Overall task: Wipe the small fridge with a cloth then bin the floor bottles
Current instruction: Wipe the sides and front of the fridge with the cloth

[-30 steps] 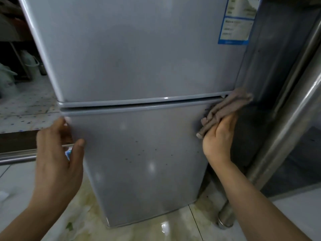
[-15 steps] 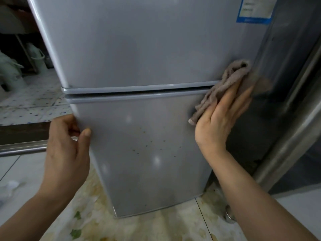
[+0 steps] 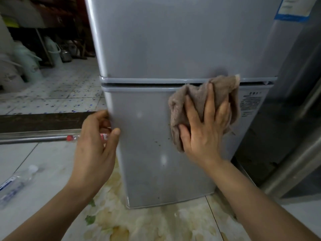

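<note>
While the right hand (image 3: 205,129) presses a crumpled brownish cloth (image 3: 201,96) flat against the upper part of the lower door, its fingers spread and nearly straight over the fabric, the small fridge (image 3: 173,49) stands upright on the floor with its grey two-door front facing the camera. Across the fridge, the left hand (image 3: 97,145) steadies the near left edge of that lower door, fingers curled around the corner and the thumb lying on the front face. Dark specks (image 3: 157,142) dot the door just left of and below the cloth, so the wiping step looks to be in hand and not finished. A sensible next move, by my reading, is to carry the cloth down and leftward over those specks while the other hand holds the cabinet from shifting. One clear plastic bottle (image 3: 15,185) lies on its side on the pale floor (image 3: 43,171) at the far left, well apart from the fridge; a second one with a red cap (image 3: 73,137) lies near the metal rail (image 3: 31,138), partly hidden behind the left hand. Both are yet to be binned, and no bin is plainly visible.
</note>
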